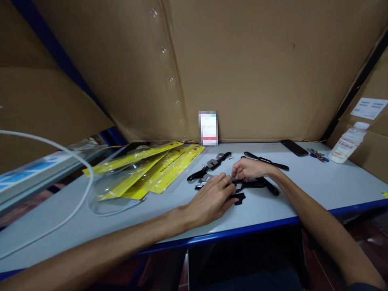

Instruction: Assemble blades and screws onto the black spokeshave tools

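The left hand (209, 198) and right hand (250, 169) are shown bare above the table (315, 182), with both forearms (151, 230) uncovered. In front of the table, the right arm (333, 238) is covered higher up by a dark sleeve (365, 286); dark clothing (247, 281) is dimly seen below the table.

Both my arms are in the shot, bare along the forearms. My left forearm (121, 239) runs in long and low from the bottom left corner, and the left wrist (182, 216) is pretty much in line with it. My left hand (214, 198) is back-side up, fingers (217, 180) bent, thumb (230, 203) poking out to the right. My right forearm (315, 216) slants up and inward from the lower right, with my right hand (247, 169) turned in toward the left one, fingertips angled down. Hands are super close together; can't really tell how tightly either one's closed.
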The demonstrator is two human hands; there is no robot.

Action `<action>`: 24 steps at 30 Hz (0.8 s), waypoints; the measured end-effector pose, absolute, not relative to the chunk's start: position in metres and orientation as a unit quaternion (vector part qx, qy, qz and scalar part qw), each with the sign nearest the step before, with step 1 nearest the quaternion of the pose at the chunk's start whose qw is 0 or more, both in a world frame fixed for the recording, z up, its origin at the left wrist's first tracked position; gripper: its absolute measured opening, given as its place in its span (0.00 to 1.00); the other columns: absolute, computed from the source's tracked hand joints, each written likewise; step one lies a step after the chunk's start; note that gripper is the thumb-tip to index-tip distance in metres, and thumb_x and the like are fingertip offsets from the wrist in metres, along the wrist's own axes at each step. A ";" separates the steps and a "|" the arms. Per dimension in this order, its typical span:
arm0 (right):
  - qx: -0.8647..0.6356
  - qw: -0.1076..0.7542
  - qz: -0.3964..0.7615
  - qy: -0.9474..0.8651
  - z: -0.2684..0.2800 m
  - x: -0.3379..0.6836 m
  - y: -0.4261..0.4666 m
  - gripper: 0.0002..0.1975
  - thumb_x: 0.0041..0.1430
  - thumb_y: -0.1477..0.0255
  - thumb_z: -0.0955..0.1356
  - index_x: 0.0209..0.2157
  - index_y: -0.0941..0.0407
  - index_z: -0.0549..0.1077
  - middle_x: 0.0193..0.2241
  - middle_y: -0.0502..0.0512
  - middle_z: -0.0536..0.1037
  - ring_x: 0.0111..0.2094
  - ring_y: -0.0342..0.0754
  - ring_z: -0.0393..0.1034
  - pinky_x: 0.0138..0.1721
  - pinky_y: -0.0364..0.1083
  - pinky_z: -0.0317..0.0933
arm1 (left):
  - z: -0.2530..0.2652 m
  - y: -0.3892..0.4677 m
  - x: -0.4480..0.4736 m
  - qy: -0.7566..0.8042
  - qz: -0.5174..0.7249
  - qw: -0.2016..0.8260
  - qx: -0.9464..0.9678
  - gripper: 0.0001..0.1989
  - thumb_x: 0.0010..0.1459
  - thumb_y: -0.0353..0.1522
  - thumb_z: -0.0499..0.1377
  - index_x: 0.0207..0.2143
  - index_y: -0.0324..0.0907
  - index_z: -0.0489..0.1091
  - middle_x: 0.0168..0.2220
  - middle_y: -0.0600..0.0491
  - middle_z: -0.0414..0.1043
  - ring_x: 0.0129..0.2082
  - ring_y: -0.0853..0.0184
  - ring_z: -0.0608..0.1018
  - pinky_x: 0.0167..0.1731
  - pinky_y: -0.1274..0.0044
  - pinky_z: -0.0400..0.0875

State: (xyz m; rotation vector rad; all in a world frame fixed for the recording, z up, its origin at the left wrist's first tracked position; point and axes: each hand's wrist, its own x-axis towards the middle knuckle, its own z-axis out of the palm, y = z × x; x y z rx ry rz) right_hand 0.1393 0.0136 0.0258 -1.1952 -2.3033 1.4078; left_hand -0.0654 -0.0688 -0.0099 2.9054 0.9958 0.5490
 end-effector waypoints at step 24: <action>-0.425 0.094 0.481 -0.761 0.026 0.134 0.009 0.06 0.51 0.79 0.68 0.27 0.59 0.79 0.19 0.47 0.74 0.21 0.42 0.68 0.26 0.41 0.66 | 0.004 -0.033 -0.073 0.361 0.221 0.221 0.879 0.09 0.65 0.37 0.55 0.33 0.42 0.68 0.32 0.53 0.69 0.35 0.63 0.71 0.37 0.73 0.65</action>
